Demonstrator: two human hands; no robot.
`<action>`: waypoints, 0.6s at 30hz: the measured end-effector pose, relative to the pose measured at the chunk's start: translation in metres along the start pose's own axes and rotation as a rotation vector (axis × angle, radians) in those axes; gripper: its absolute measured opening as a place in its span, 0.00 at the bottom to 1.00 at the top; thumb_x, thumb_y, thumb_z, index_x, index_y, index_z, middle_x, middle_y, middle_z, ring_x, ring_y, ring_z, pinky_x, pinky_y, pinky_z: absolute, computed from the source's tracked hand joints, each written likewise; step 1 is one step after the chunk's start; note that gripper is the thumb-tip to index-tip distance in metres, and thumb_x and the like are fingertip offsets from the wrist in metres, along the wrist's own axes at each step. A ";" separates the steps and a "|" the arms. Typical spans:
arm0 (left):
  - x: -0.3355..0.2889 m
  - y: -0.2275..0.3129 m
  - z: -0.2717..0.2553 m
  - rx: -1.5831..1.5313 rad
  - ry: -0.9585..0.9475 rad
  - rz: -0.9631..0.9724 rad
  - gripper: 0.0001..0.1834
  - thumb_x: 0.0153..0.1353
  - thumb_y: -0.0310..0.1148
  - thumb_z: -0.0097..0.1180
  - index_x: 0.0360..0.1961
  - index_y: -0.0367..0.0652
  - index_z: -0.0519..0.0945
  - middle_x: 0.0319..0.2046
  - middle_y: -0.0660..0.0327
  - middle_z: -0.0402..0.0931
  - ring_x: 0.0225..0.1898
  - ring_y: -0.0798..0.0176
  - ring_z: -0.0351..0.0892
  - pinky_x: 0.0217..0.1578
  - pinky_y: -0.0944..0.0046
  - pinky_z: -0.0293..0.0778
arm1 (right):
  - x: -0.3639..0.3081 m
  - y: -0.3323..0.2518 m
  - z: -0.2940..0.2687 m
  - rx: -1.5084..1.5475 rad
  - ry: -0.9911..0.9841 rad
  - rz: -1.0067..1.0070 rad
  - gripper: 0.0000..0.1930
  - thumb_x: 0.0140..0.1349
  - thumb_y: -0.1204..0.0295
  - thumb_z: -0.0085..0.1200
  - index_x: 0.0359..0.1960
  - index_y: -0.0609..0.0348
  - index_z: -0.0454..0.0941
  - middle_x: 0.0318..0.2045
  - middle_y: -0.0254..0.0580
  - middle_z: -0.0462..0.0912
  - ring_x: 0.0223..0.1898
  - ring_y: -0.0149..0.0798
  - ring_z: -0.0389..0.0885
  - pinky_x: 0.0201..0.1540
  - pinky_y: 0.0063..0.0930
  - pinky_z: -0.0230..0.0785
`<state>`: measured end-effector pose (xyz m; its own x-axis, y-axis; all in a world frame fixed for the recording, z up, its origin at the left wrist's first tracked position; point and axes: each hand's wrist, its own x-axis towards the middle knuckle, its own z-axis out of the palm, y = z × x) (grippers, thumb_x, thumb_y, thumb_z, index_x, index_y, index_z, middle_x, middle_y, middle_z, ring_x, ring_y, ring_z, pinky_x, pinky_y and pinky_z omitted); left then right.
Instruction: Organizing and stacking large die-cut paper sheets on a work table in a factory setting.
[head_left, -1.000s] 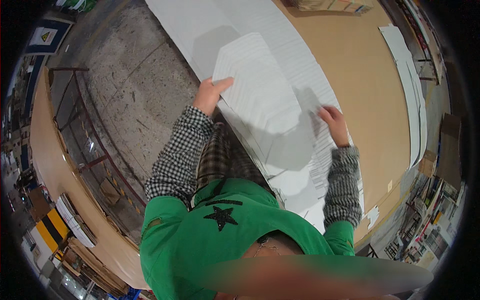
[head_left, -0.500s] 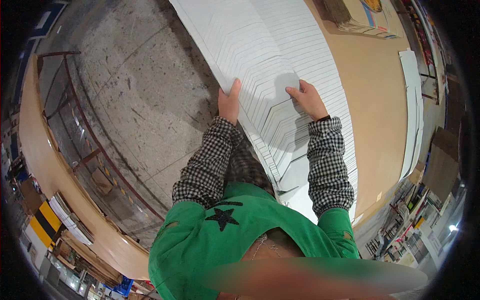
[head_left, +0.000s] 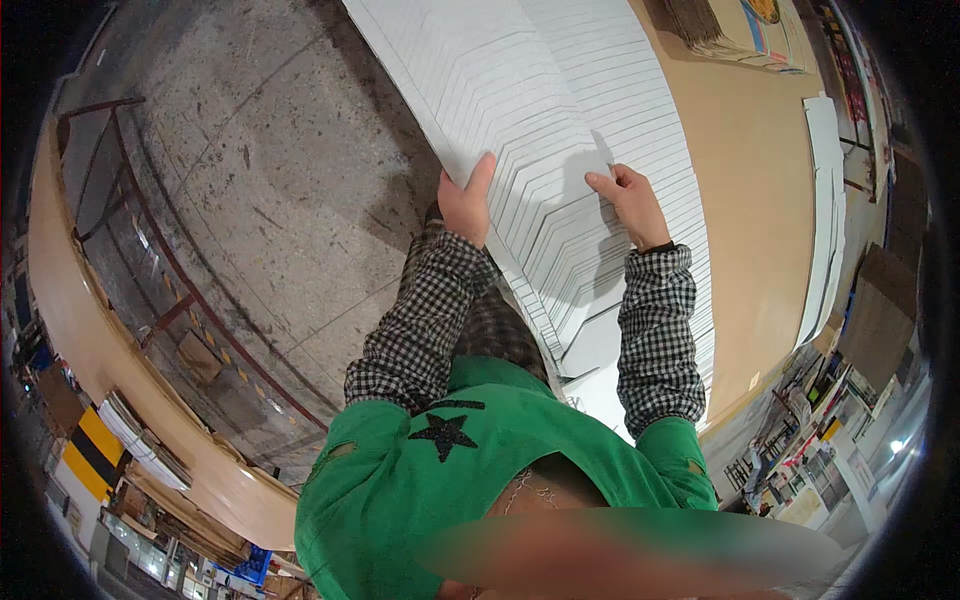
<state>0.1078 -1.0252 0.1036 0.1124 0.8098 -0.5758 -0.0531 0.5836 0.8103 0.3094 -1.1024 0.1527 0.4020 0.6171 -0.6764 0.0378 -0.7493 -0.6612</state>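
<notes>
A long row of white cardboard sheets (head_left: 490,85) lies fanned out, each one overlapping the one beside it so that their edges form stepped lines. At the row's left edge, my left hand (head_left: 466,207) is closed on the white sheets, thumb on top and the other fingers hidden beneath. My right hand (head_left: 638,208) pinches the raised edge of a white sheet between thumb and fingers, farther right on the row. Shadows of the right hand fall across the sheets around it. Checkered sleeves cover both forearms.
Under the row is a tan tabletop (head_left: 745,190). A stack of folded printed cartons (head_left: 755,35) sits at the far right, and more white sheets (head_left: 822,220) lie along the right edge. Left are a grey concrete floor (head_left: 280,180), a dark red metal frame (head_left: 165,240) and another tan table (head_left: 75,270).
Both hands have shifted slightly to the right along with the sheet edges they hold. Where the right hand pinches, the sheet's edge now stands up more.
</notes>
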 end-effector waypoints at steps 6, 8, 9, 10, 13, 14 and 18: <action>0.002 0.000 0.005 -0.131 0.007 0.002 0.34 0.52 0.36 0.59 0.54 0.27 0.62 0.51 0.49 0.67 0.52 0.57 0.67 0.52 0.64 0.63 | -0.002 0.002 0.006 0.083 0.017 -0.067 0.12 0.55 0.65 0.56 0.30 0.63 0.74 0.21 0.28 0.71 0.23 0.22 0.64 0.25 0.17 0.59; -0.001 0.005 0.006 -0.125 0.034 -0.011 0.35 0.52 0.37 0.59 0.55 0.26 0.61 0.52 0.48 0.66 0.52 0.55 0.67 0.52 0.63 0.63 | 0.002 0.005 0.005 0.044 0.020 -0.092 0.12 0.55 0.66 0.56 0.30 0.64 0.74 0.19 0.26 0.66 0.23 0.22 0.61 0.26 0.18 0.57; -0.002 0.004 0.007 -0.127 0.033 -0.010 0.35 0.52 0.37 0.59 0.55 0.26 0.61 0.52 0.48 0.66 0.52 0.55 0.67 0.52 0.63 0.63 | 0.003 0.007 0.005 0.043 0.020 -0.093 0.12 0.55 0.66 0.56 0.30 0.64 0.74 0.19 0.26 0.66 0.23 0.22 0.61 0.26 0.18 0.57; -0.002 0.004 0.006 -0.084 0.062 -0.028 0.36 0.51 0.38 0.60 0.55 0.26 0.60 0.52 0.48 0.66 0.52 0.55 0.67 0.52 0.62 0.63 | 0.003 0.010 0.005 0.031 0.022 -0.122 0.13 0.55 0.66 0.56 0.30 0.65 0.74 0.19 0.26 0.66 0.23 0.22 0.61 0.26 0.18 0.57; -0.001 0.003 0.006 -0.014 0.091 -0.030 0.39 0.50 0.40 0.61 0.55 0.25 0.59 0.53 0.46 0.64 0.53 0.54 0.66 0.53 0.61 0.62 | 0.007 0.016 0.003 -0.007 0.035 -0.156 0.13 0.55 0.65 0.56 0.30 0.65 0.75 0.19 0.27 0.67 0.23 0.23 0.62 0.26 0.19 0.58; 0.001 0.003 0.005 0.014 0.099 -0.015 0.41 0.48 0.42 0.62 0.56 0.25 0.59 0.54 0.46 0.64 0.54 0.53 0.65 0.53 0.61 0.62 | 0.006 0.011 0.005 -0.033 0.040 -0.161 0.13 0.55 0.65 0.56 0.30 0.65 0.75 0.19 0.27 0.68 0.23 0.23 0.62 0.26 0.19 0.58; 0.002 -0.001 0.004 0.140 0.104 -0.024 0.43 0.47 0.43 0.63 0.56 0.25 0.58 0.54 0.45 0.63 0.54 0.53 0.65 0.54 0.61 0.62 | -0.006 -0.006 -0.001 -0.239 0.042 -0.062 0.13 0.57 0.65 0.55 0.32 0.65 0.75 0.23 0.29 0.73 0.25 0.22 0.66 0.27 0.18 0.61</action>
<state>0.1121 -1.0248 0.1023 0.0085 0.8017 -0.5976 0.0881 0.5947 0.7991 0.3073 -1.1018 0.1615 0.4297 0.6570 -0.6194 0.2772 -0.7488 -0.6020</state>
